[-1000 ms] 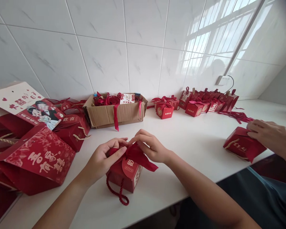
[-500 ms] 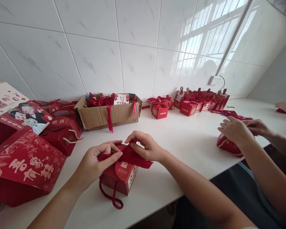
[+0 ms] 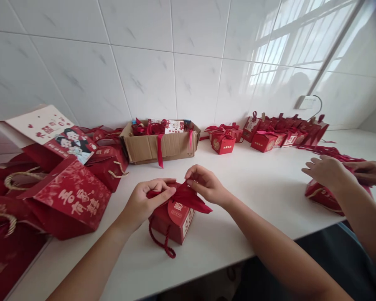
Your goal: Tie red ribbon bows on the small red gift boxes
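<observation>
A small red gift box [image 3: 171, 223] stands on the white counter in front of me, with a dark red rope handle [image 3: 166, 246] hanging down its near side. Across its top lies a wide red ribbon [image 3: 196, 201], bunched near the middle. My left hand [image 3: 152, 200] pinches the ribbon at the box's left edge, thumb pointing inward. On the other side, my right hand [image 3: 207, 184] holds a raised piece of the ribbon between thumb and fingers. The ribbon's tail spreads out to the right under that hand.
Larger red boxes [image 3: 81, 200] crowd the left side. A cardboard box [image 3: 159, 148] of ribbons and cards stands by the tiled wall. Small red boxes [image 3: 224, 144] line the back. At right, a co-worker's hands [image 3: 332, 173] work on another red box [image 3: 322, 194].
My view has swung left, so everything appears shifted to the right. My right hand has drawn the ribbon piece up slightly into a narrower point. My left hand keeps its pinch.
</observation>
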Demonstrator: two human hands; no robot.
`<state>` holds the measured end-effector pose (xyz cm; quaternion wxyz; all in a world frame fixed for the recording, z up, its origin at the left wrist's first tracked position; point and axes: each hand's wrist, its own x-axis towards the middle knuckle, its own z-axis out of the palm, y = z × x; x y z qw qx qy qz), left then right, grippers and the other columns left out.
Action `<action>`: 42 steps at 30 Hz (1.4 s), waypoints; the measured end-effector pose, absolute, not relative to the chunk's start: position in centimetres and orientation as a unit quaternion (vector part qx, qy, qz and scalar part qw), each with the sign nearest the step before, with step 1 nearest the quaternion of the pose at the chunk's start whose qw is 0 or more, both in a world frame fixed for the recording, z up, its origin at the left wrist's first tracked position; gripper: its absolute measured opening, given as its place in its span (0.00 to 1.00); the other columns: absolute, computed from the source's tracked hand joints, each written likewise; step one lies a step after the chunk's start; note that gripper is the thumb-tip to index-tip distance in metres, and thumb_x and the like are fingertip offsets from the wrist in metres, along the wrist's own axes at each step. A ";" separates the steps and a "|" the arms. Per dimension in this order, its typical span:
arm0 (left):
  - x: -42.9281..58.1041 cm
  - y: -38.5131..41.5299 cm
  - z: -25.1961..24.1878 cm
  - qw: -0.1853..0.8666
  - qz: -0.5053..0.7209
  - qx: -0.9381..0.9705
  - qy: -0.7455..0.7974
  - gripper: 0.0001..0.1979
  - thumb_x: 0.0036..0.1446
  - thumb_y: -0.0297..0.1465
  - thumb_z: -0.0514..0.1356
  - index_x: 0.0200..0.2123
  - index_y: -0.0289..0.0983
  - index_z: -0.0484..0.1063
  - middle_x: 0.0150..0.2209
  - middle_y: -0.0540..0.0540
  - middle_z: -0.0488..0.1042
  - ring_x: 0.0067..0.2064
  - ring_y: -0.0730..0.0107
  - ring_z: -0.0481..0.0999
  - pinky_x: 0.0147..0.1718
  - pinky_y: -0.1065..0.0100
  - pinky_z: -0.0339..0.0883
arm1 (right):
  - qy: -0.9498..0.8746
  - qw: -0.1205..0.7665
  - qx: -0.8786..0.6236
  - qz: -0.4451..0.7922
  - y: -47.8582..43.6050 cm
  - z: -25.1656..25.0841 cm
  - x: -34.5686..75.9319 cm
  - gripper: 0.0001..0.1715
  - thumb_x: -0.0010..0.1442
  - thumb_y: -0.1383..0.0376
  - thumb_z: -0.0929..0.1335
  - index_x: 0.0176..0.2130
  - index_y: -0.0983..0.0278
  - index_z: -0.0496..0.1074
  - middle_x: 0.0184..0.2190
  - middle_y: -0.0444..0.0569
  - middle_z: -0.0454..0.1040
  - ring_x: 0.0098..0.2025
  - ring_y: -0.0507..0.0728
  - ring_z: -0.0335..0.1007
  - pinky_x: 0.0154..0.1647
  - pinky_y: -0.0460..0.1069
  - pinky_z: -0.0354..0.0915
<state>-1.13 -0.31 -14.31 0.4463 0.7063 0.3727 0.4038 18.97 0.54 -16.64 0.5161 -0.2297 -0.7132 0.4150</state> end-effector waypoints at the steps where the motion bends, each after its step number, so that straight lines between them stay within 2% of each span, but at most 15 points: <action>1: -1.1 -0.3 -14.3 0.448 0.411 0.702 0.371 0.22 0.52 0.36 0.62 0.16 0.39 0.52 0.26 0.47 0.71 0.53 0.54 0.69 0.48 0.61 0.61 | -0.709 0.517 -0.230 0.422 0.5 -16.7 18.9 0.02 0.61 0.68 0.64 0.37 0.63 0.64 0.29 0.43 0.63 0.27 0.48 0.58 0.26 0.45 0.58; 14: -0.9 -0.7 -14.5 0.451 0.427 0.695 0.363 0.24 0.50 0.30 0.63 0.17 0.40 0.48 0.21 0.51 0.64 0.51 0.57 0.72 0.47 0.63 0.63 | -0.658 0.546 -0.227 0.467 0.6 -16.8 19.1 0.09 0.57 0.64 0.69 0.33 0.62 0.63 0.30 0.43 0.65 0.27 0.49 0.61 0.25 0.45 0.61; 19: -1.0 -0.6 -14.7 0.455 0.418 0.697 0.365 0.22 0.50 0.30 0.63 0.16 0.38 0.52 0.27 0.48 0.70 0.50 0.58 0.72 0.44 0.64 0.63 | -0.631 0.575 -0.211 0.475 1.0 -16.8 19.1 0.11 0.54 0.67 0.71 0.31 0.62 0.63 0.28 0.42 0.67 0.29 0.49 0.63 0.30 0.46 0.61; 27: -1.0 -0.6 -14.5 0.486 0.398 0.689 0.361 0.21 0.50 0.31 0.63 0.17 0.37 0.51 0.39 0.43 0.75 0.42 0.63 0.75 0.39 0.66 0.66 | -0.616 0.578 -0.221 0.486 1.4 -16.6 19.3 0.19 0.50 0.66 0.73 0.26 0.62 0.57 0.24 0.39 0.67 0.26 0.49 0.61 0.28 0.47 0.59; 36: -0.8 -0.6 -14.4 0.483 0.394 0.696 0.355 0.20 0.49 0.31 0.62 0.16 0.38 0.52 0.40 0.40 0.76 0.45 0.57 0.75 0.41 0.61 0.68 | -0.638 0.572 -0.267 0.441 1.8 -16.6 19.5 0.23 0.50 0.66 0.72 0.24 0.61 0.52 0.24 0.40 0.67 0.27 0.50 0.59 0.30 0.48 0.56; 42: -1.0 -0.6 -14.5 0.485 0.402 0.695 0.348 0.21 0.49 0.31 0.63 0.16 0.38 0.51 0.38 0.43 0.76 0.48 0.57 0.74 0.43 0.63 0.66 | -0.649 0.571 -0.284 0.415 1.8 -16.8 19.4 0.21 0.52 0.67 0.71 0.24 0.61 0.53 0.26 0.41 0.68 0.29 0.51 0.59 0.33 0.48 0.55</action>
